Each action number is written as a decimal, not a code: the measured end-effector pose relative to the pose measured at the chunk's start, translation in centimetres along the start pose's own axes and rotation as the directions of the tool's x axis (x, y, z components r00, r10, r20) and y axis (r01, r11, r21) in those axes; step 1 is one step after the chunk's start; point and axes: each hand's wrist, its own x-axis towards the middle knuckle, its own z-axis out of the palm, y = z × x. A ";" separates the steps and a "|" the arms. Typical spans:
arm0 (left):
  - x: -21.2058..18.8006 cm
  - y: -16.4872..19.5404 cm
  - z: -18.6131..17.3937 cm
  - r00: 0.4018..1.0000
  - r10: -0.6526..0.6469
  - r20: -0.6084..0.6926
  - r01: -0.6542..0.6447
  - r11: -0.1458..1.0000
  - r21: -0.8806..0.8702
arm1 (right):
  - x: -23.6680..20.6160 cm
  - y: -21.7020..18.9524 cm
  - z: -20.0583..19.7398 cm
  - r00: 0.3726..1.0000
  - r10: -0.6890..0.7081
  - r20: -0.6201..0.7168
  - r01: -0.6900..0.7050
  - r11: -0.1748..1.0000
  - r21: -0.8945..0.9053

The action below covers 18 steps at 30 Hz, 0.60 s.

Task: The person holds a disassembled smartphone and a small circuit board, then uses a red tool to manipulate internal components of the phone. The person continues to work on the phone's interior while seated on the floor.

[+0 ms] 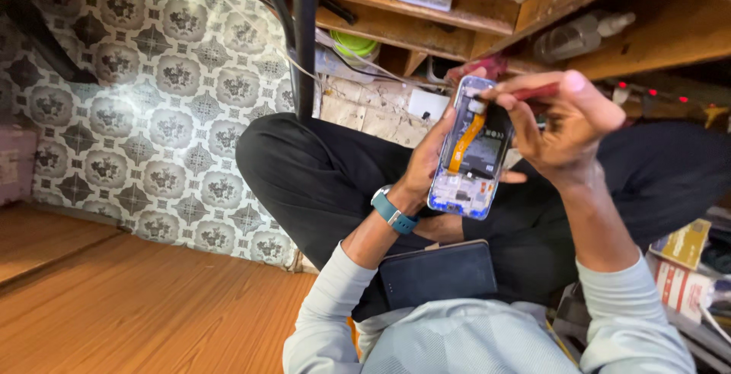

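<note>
Pale grey long sleeves [609, 321] fill the bottom edge, nearest the camera, and a flat dark rectangular case or wallet [436, 273] rests on the seated person's lap just below the opened smartphone with a blue frame and its back cover removed [468, 149], which serves as reference for all that follows. Left hand [426, 164], wearing a teal wristband [394, 212], is closed around the phone's left edge from behind, tilting the exposed interior upward toward the face, apparently so the parts can be seen. An orange flex ribbon [466, 144] runs down the phone's middle over a dark battery. Right hand [567, 119], just right of the phone, is pinched shut on a slim red-handled tool [533, 91], its tip at the phone's upper end; whether it touches a component cannot be told. Black trousers [320, 168] lie beneath the phone. Left of it is patterned grey floor covering [152, 92]; beyond it, cluttered wooden shelves [472, 12].
</note>
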 end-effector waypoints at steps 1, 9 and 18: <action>0.1 0.1 0.1 1.000 -0.017 -0.015 0.017 0.999 -0.035 | -0.1 -0.1 0.2 1.000 -0.002 0.030 0.003 1.000 -0.007; 0.1 0.1 0.8 0.999 0.025 -0.035 -0.015 0.967 0.255 | -1.0 0.6 -0.1 0.999 -0.012 0.035 0.012 1.000 0.008; -0.1 0.4 -1.0 0.998 0.050 0.031 -0.053 0.994 0.098 | -0.6 -0.3 -0.2 0.986 0.165 0.036 -0.165 0.986 0.008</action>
